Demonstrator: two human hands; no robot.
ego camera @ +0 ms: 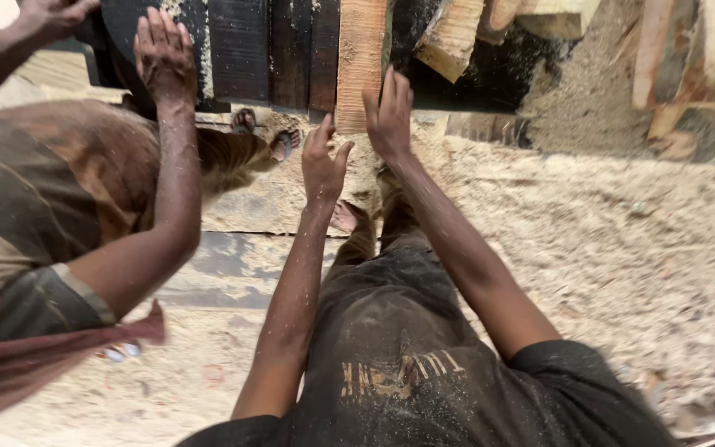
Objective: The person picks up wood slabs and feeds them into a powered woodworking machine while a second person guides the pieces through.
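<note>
From the head view, a pale wood plank (361, 62) is seen at twelve o'clock, its long side pointing away. The right hand (390, 116) is pressed flat against its end, fingers apart. The left hand (323, 163), spread wide with nothing in it, is held just below at seven o'clock.

Pale plank (361, 58) cut off at top edge, co-worker's far hand (47, 16) cropped, motion-blurred sawdust floor (622, 240)

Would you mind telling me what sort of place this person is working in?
Most likely a sawmill or timber yard: sawdust covers the ground, rough-cut wood pieces are piled at the right, and both hands reach for a pale sawn plank among dark boards.
</note>
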